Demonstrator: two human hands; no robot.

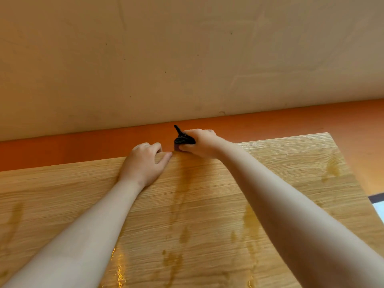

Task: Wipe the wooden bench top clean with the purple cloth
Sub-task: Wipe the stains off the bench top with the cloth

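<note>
Bunched purple cloth (pixel 184 140) is gripped by right hand (pixel 200 144) at far edge of wooden bench top (pixel 207 201); same edge is clasped by left hand (pixel 143 163).

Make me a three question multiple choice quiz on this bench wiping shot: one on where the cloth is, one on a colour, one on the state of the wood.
1. Where on the bench top is the cloth? A near edge B far edge C right corner
2. What colour is the band beyond the bench? A orange B blue C green
3. How does the wood look? A dry all over B streaked with wet marks C covered in crumbs
Answers: 1 B, the right hand holds it bunched at the far edge; 2 A, the strip under the pale wall is orange; 3 B, darker streaks run toward the camera.
</note>
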